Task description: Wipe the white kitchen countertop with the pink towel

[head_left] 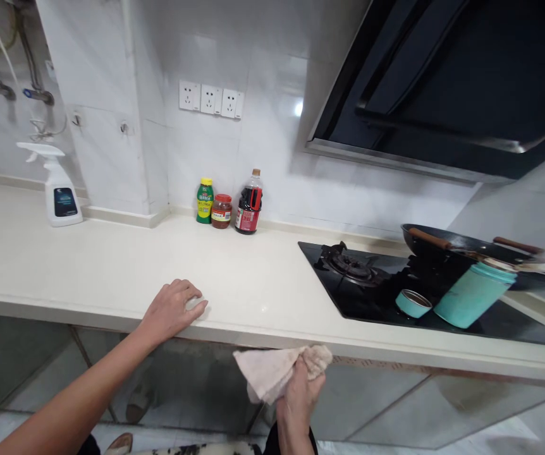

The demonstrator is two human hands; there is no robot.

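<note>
My left hand (172, 309) rests on the pale countertop (234, 278) near its front edge. Its fingers are loosely bent and the thumb stands apart, with nothing held. In front of the counter's edge, my right hand (300, 392) is closed on a whitish cleaning cloth (272, 371). One corner of the cloth hangs out to the left, while the rest is bunched above the fingers, close to the counter's front edge.
A white spray bottle (62, 193) stands at left. Against the wall are a green bottle (205, 202), a red-lidded jar (222, 212) and a dark sauce bottle (248, 205). The black gas stove (329, 287) carries a wok (424, 243), a turquoise canister (474, 297) and a small turquoise cup (413, 304). A range hood (447, 82) overhangs it.
</note>
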